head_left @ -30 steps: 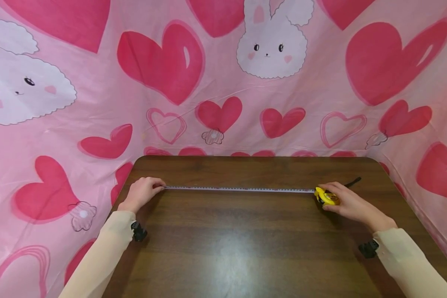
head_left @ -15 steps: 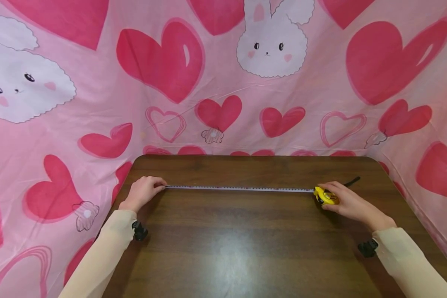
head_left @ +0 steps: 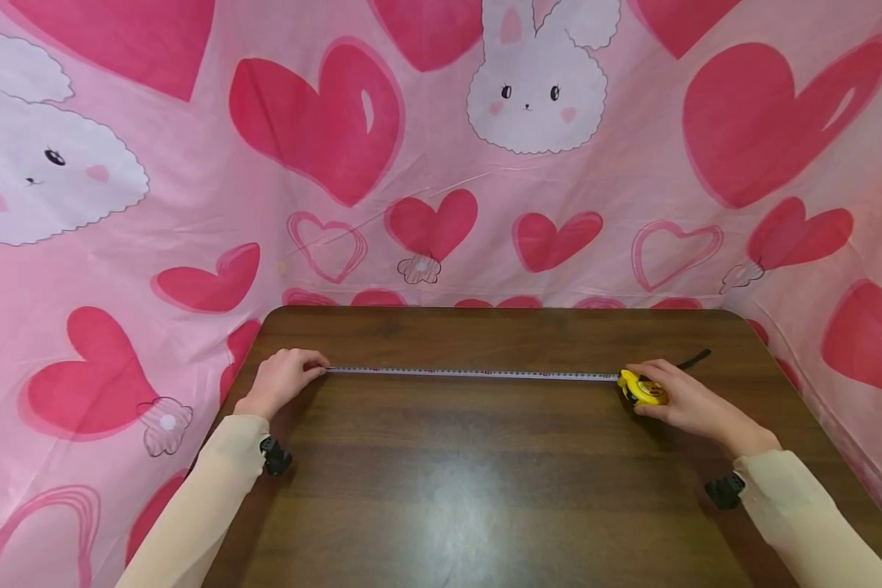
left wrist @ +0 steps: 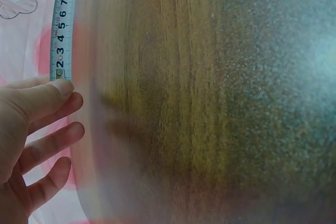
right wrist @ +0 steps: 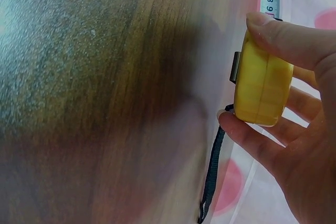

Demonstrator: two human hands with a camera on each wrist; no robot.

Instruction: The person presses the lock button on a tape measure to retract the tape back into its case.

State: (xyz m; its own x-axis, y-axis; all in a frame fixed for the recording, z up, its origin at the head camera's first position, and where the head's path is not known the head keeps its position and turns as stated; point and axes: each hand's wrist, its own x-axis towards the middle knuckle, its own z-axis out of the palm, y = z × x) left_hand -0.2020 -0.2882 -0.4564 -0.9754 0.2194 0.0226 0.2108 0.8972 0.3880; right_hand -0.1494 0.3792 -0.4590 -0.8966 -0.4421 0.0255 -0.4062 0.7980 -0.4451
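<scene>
Against the pink heart cloth [head_left: 426,163], the tape [head_left: 470,373] stays stretched flat across the table [head_left: 485,490], unmoved: left hand [head_left: 282,380] pinching its end, right hand [head_left: 694,404] gripping the yellow case [head_left: 643,389], so the span is holding steady.

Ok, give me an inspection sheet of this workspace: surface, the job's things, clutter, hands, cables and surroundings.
Surface: dark wooden table, glossy.
Job's things: tape blade drawn out flat across the table; yellow tape case at its right end.
Clutter: nothing seen.
Hands: left hand pins the blade's start near the table's left edge; right hand grips the case.
Cables: none; only the black wrist strap trailing from the case.
Surroundings: pink cloth with hearts and bunnies.
</scene>
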